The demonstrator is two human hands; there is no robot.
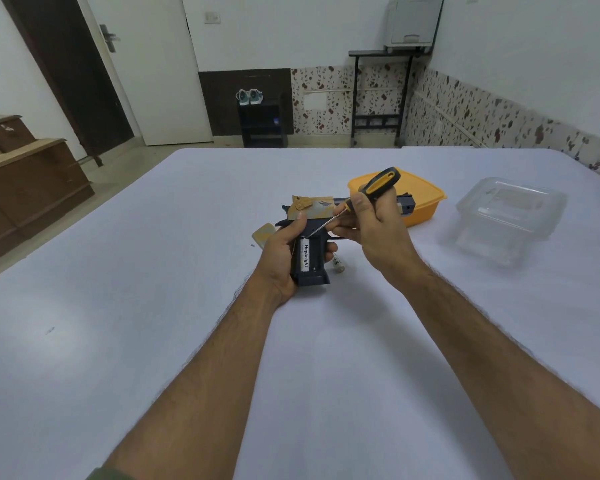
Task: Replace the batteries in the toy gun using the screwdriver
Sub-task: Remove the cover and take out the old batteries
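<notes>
My left hand point(280, 258) grips the handle of the dark blue and gold toy gun point(313, 216), held just above the table. Its battery bay is uncovered, and a white battery point(305, 258) sits in the left slot. The right slot looks empty. My right hand point(374, 223) holds a screwdriver point(371, 188) with a black and yellow handle. Its metal tip touches the top end of the battery bay. A loose battery point(338, 265) lies on the table just right of the gun's handle. The tan battery cover point(264, 233) lies left of my left hand.
An orange plastic box point(426, 202) stands behind my right hand. A clear plastic container point(510, 216) sits at the right. The white table point(153, 271) stretches wide on all sides. A wooden cabinet point(28, 188) stands off the table's left side.
</notes>
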